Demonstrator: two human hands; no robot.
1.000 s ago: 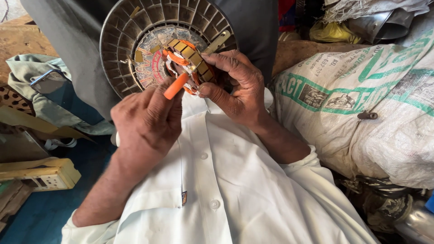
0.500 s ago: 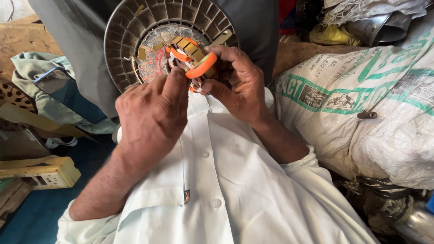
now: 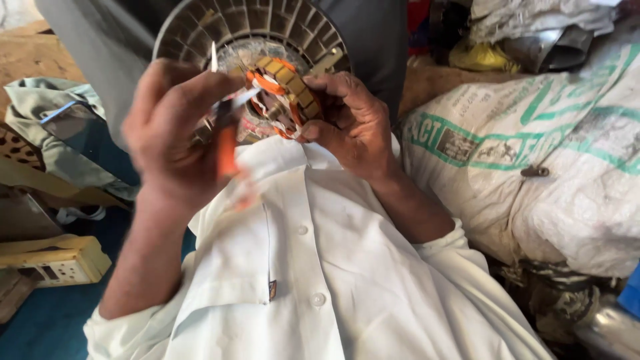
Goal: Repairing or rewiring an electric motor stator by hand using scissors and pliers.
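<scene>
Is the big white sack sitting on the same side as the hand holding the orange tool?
No, the white sack lies beside the right hand, while the left hand holds the orange tool.

- A white button-front shirt point(image 3: 320, 267) covers the torso, creased and loose.
- Small pale buttons point(image 3: 318, 299) run down its front; a small dark tag sits at the placket.
- Sleeves are rolled up, bunched above the elbows, leaving both forearms bare.
- The left hand point(image 3: 177, 133) appears motion-blurred; the right hand point(image 3: 357, 123) shows in sharp focus, without rings.
</scene>
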